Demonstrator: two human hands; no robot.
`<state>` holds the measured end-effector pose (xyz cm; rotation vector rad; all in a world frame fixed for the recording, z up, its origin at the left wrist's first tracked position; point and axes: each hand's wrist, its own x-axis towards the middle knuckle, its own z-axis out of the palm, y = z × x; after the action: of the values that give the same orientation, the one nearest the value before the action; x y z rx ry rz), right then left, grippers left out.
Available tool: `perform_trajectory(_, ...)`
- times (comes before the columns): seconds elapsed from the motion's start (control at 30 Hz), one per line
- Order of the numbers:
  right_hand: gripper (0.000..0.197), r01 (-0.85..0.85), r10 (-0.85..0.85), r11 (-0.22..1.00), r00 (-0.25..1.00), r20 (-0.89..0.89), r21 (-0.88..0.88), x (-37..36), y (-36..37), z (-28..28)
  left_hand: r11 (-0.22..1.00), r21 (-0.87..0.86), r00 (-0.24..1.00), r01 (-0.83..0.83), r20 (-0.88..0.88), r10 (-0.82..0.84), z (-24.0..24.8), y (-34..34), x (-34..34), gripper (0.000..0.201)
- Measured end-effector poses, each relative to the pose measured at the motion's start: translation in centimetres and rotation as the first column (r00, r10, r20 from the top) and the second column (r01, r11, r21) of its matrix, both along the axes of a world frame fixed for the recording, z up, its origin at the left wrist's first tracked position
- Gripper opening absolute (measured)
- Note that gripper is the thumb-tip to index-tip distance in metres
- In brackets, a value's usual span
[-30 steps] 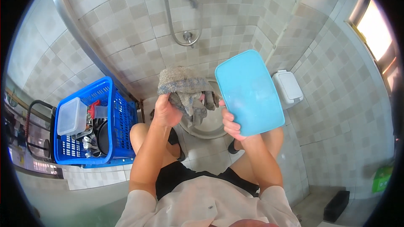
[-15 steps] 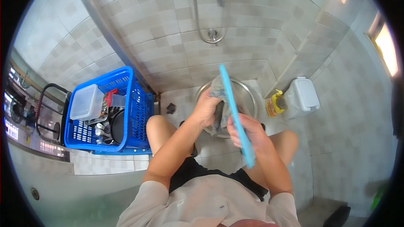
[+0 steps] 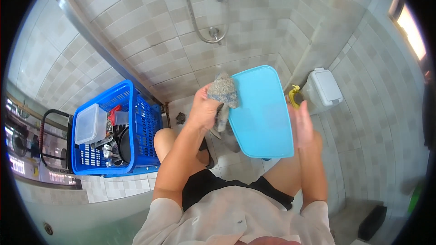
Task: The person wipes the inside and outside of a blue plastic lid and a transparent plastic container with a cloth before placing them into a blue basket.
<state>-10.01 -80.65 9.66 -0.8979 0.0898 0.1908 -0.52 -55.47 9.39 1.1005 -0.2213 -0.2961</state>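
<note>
My left hand (image 3: 203, 109) is closed around a grey, rough-textured scrubbing cloth (image 3: 223, 91), whose upper part touches the left edge of a light-blue flat plastic panel (image 3: 263, 111). The panel has rounded corners and could be a lid or a cutting board. At the panel's right edge my right hand (image 3: 303, 124) holds it, fingers fairly straight and pointing up, partly hidden by the panel. Its broad face is turned toward me, in front of my knees. Below the cloth, only a bit of the metal basin's rim (image 3: 216, 132) shows; the panel covers most of it.
A blue plastic basket (image 3: 138, 131) at left holds a clear container (image 3: 90, 124), a black pan (image 3: 124, 145) and cutlery. Right of the panel stand a yellow pump bottle (image 3: 295, 96) and a white lidded bin (image 3: 324, 90). A shower hose (image 3: 188, 7) hangs on the tiled wall.
The blue panel has turned from edge-on to broad face toward me. My right hand has moved right with it; my left hand with the cloth has shifted a little left.
</note>
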Motion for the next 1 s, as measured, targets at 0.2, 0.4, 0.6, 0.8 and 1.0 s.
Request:
perform_trajectory(0.2, 0.03, 0.05, 0.07, 0.881, 0.97, 0.234, -0.471, 1.0, -0.1, 2.5, 0.995, 0.057, 0.997, -0.076, 0.028, 0.074, 1.5, -2.5, 0.0, 0.02)
perform_trajectory(0.4, 0.025, 0.282, -0.095, 0.849, 0.913, 0.396, -0.447, 1.1, 0.3, 3.3, 0.995, 0.093, 0.999, 0.033, -0.035, -0.03, 1.0, -2.8, -0.9, 0.018)
perform_trajectory(0.6, 0.026, 0.47, -0.288, 0.819, 0.833, 0.472, -0.329, 2.1, -0.2, 3.6, 0.976, 0.176, 0.989, 0.125, 0.052, -0.137, -2.6, -4.4, -2.9, 0.029)
perform_trajectory(0.8, 0.029, 0.605, -0.454, 0.774, 0.736, 0.502, -0.187, 2.1, -0.9, 3.5, 0.991, 0.059, 0.985, 0.121, -0.133, -0.112, -4.6, -5.6, -4.2, 0.038)
perform_trajectory(1.0, 0.034, 0.671, -0.622, 0.74, 0.664, 0.416, 0.035, 2.2, 0.9, 1.4, 0.984, -0.172, 0.886, 0.038, -0.449, -0.113, -2.6, -6.0, -4.0, 0.032)
